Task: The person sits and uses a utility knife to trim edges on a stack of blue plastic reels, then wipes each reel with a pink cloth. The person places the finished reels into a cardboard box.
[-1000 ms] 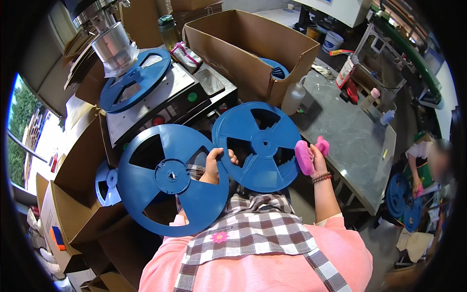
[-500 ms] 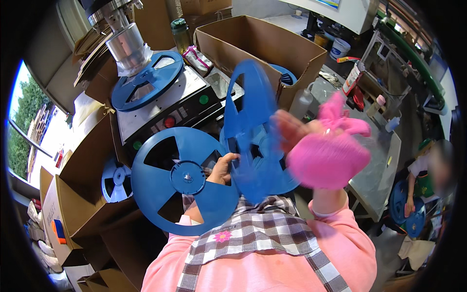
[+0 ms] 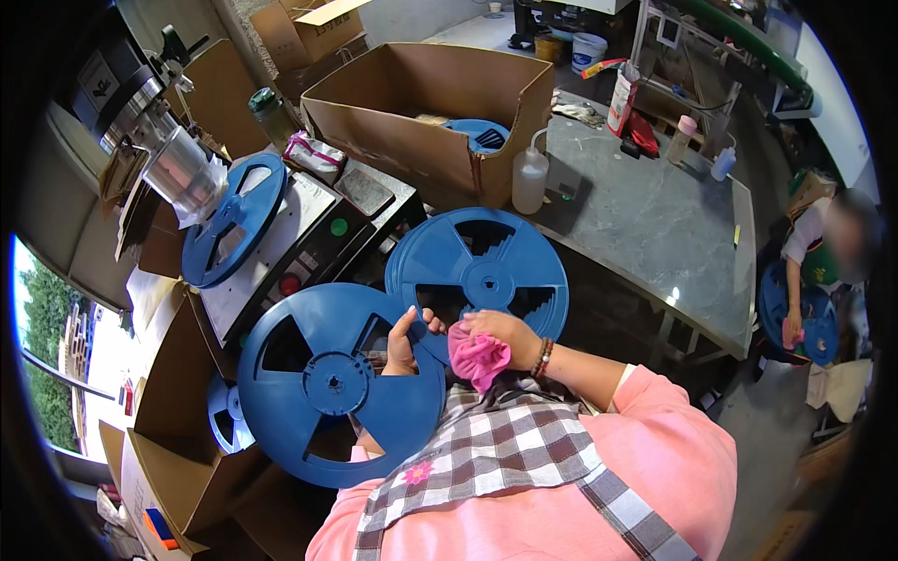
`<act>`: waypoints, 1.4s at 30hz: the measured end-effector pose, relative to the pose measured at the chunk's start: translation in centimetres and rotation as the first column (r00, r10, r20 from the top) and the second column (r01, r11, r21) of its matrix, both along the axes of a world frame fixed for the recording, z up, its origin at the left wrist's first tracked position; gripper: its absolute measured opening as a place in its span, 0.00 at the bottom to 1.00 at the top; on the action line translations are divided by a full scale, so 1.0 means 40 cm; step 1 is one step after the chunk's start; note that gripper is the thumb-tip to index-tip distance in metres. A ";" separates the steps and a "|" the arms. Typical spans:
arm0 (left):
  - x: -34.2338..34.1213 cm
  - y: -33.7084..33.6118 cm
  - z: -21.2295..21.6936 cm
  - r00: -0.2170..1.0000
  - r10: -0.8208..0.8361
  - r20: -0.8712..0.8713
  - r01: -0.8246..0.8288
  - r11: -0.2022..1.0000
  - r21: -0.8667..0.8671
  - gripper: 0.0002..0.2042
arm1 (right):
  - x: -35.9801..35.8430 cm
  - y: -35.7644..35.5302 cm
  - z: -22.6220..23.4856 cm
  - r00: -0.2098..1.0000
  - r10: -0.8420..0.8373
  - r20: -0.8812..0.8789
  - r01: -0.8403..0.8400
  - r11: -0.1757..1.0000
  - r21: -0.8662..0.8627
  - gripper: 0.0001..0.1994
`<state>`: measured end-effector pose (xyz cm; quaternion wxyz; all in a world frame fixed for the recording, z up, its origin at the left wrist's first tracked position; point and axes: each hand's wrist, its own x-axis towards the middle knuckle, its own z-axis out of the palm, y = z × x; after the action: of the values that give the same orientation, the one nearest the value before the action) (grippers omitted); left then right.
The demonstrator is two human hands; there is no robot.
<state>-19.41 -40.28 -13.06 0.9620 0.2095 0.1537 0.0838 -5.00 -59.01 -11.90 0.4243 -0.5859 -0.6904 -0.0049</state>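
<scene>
My left hand (image 3: 402,342) comes up through a window of a blue plastic reel flange (image 3: 281,407), thumb and fingers curled around its edge. The flange is a flat disc with a round hub and three wide cut-outs, tilted in front of my apron. A pink cloth (image 3: 480,355) is bunched in my right hand (image 3: 505,329), close to the disc's right edge and to my left fingers. Just beyond both hands, several similar blue flanges form a leaning stack (image 3: 536,252). Part of my left forearm is hidden behind the held disc.
At the left, a machine with a metal cylinder head (image 3: 182,173) stands over another blue disc (image 3: 265,208). A cardboard box (image 3: 393,126) with a blue disc inside is behind the stack. Right lies a grey table (image 3: 655,224) with a squeeze bottle (image 3: 530,179). A co-worker (image 3: 804,248) handles blue discs at far right.
A blurred, upright blue disc between my hands is no longer there; the stack shows fully. My right hand with the pink cloth has come down and left. The view has shifted.
</scene>
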 end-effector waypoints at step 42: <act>0.018 0.003 0.011 0.999 -0.047 0.027 0.042 0.985 0.166 0.09 | 0.224 0.033 -0.097 0.663 -0.140 -0.735 0.235 0.972 0.027 0.08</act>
<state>-18.67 -40.15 -12.62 0.9451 0.2909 0.1269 0.0781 3.98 -57.67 -15.78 0.6949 -0.5808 -0.3990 0.1435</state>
